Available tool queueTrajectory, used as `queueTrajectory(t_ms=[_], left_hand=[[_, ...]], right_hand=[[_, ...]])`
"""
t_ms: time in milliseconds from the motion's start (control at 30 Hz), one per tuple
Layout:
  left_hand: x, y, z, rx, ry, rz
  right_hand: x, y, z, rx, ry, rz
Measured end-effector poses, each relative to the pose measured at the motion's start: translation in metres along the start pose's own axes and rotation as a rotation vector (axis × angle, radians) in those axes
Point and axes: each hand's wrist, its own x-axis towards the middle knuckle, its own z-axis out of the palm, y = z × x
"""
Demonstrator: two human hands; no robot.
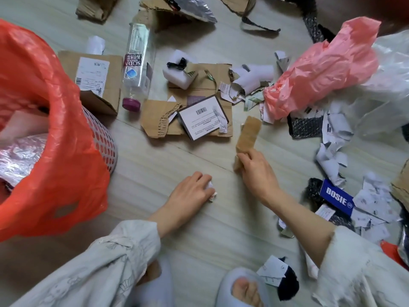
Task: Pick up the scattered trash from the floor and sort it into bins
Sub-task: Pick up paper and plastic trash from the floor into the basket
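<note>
Nearest the camera, two pale slippers (241,286) stand on the floor (199,229), with torn paper and a black scrap (278,275) just beside the right one. Light sleeves (106,262) frame both forearms.

Left hand (190,189): fingers curled down over a small crumpled white paper scrap (210,190), which lies on the floor at mid-frame. Grasping it.

Right hand (256,171): pinches the lower end of a brown cardboard strip (247,136); the strip tilts up and away from the hand.

Left edge of the floor: a white perforated bin (101,140) lined with a red-orange plastic bag (55,129); silvery wrap and paper lie inside.

Right edge: a heap of torn white paper (332,156), black bubble wrap (304,127), and a blue card reading BOSIE (337,197).

Farther out, centre: flattened cardboard (199,116) carrying a white barcode card (202,117) and a white foam block (179,69). Just left of it a clear soda bottle (138,65) lies on its side, purple cap toward the camera. A cardboard box (95,78) with a shipping label sits between bottle and bin.

Far right: a crumpled pink plastic bag (321,69) resting against clear plastic (389,85). Far edge: more torn cardboard (168,12) and silver foil (199,7).
</note>
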Motion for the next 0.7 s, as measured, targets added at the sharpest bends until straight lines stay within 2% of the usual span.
queueTrajectory(t_ms=[200, 333, 500, 700], left_hand=[[-0.005, 0.001, -0.011, -0.089, -0.015, -0.029], [-0.011, -0.003, -0.035, -0.351, 0.080, -0.288], [-0.007, -0.014, -0.101, -0.354, 0.391, -0.342], [-0.041, -0.034, -0.208, -0.265, 0.770, -0.440]], right_hand=[[-0.009, -0.005, -0.002, 0.056, 0.002, 0.030], [-0.012, -0.021, -0.028, 0.209, 0.115, 0.007], [-0.018, -0.066, -0.075, 0.395, 0.201, 0.024], [-0.036, -0.165, -0.145, 0.630, 0.271, -0.128]])
